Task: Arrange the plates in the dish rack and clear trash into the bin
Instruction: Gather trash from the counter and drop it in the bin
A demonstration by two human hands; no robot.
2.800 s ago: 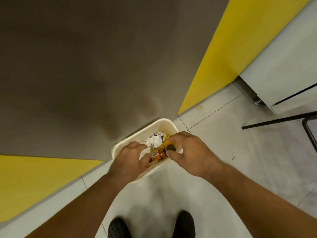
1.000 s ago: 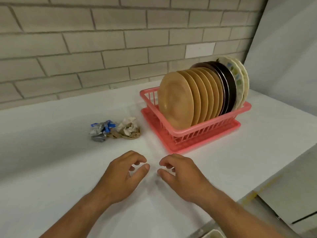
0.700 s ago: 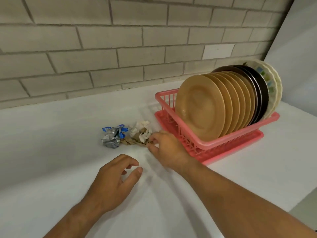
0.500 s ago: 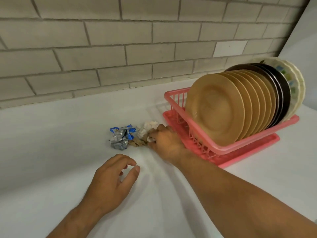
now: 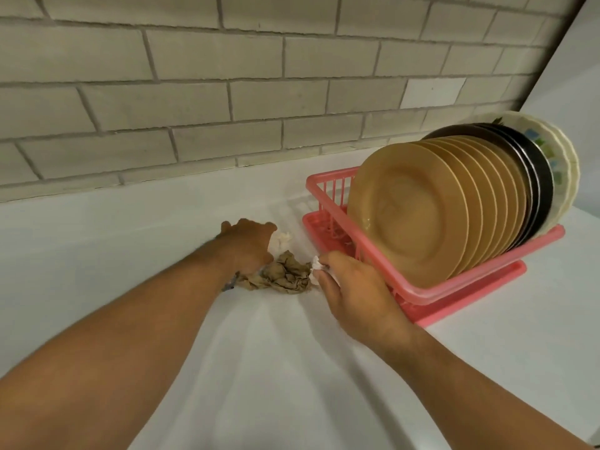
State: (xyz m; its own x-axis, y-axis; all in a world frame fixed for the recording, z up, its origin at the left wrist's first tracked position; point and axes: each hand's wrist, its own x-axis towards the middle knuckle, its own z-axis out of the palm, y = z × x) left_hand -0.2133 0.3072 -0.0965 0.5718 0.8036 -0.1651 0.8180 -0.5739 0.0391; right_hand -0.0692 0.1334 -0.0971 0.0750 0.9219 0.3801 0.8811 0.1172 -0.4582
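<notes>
Plainly, both hands needed to close fully: the left hand (image 5: pixel 248 246) cupped over hidden scraps, the right hand (image 5: pixel 352 292) pinching white tissue beside the crumpled brown paper wad (image 5: pixel 282 277).

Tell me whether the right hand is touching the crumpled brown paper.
Touching. The head view shows the right hand with fingertips pressed against the right edge of the crumpled brown paper, pinching white tissue there; no gap shows.

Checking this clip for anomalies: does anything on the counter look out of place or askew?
Only the crumpled brown paper and white scraps on the counter, between the hands, left and right. Plates stand evenly in the pink rack.
</notes>
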